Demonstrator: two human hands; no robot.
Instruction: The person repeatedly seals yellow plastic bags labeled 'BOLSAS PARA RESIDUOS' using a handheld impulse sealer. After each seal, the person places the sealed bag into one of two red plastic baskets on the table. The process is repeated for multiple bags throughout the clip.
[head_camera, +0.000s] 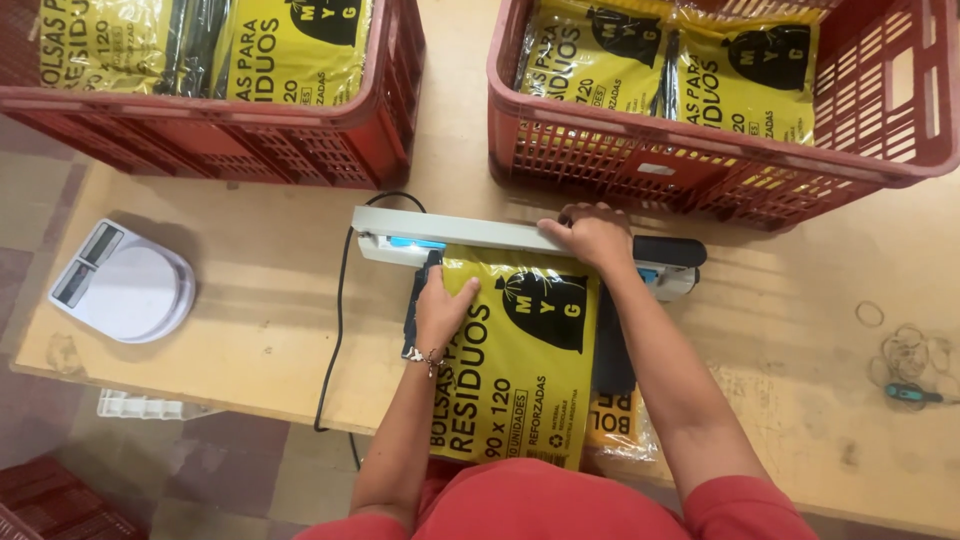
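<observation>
pressing sealer bar (470, 232) at frame centre, my right hand (595, 238) flat, fingers together; left hand (442, 308) spread flat on yellow bag pack (525, 370) below.

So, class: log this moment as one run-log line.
left hand: flat on yellow bag pack | right hand: pressing down heat sealer bar | pack's top edge under bar | red crates behind
</observation>
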